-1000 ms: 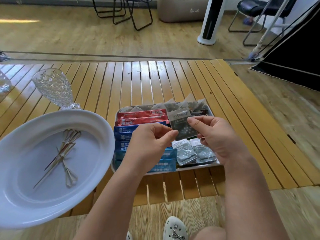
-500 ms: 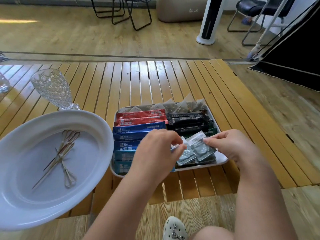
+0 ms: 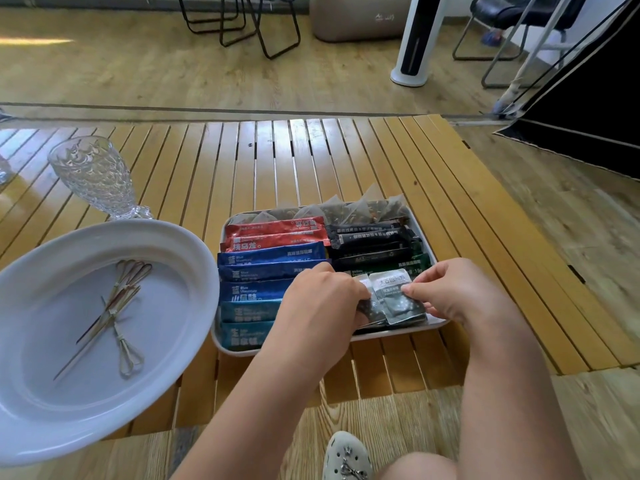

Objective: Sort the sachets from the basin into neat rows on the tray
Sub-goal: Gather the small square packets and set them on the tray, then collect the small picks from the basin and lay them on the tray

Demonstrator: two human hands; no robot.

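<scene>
Fingers of both hands are curled onto the small grey sachets at the near right corner of the tray: the right hand pinches the right edge of the top grey sachet between thumb and fingertips, and the left hand has its fingertips bent down onto the left side of the same little stack, covering the sachet beneath. That stack lies on the tray floor just inside the near rim. Beyond it on the tray sit the dark green sachets and, farther back, the black sachets, laid crosswise in a column. Left of those runs a second column: red sachets at the back, blue sachets in the middle, teal sachets nearest the front rim. Along the tray's far wall stand translucent pyramid tea bags. Left of the tray, touching or almost touching its side, rests the white basin, holding a few knotted bamboo picks. Behind the basin, farther left of the tray, stands a cut-glass goblet on the slatted wooden table.
</scene>
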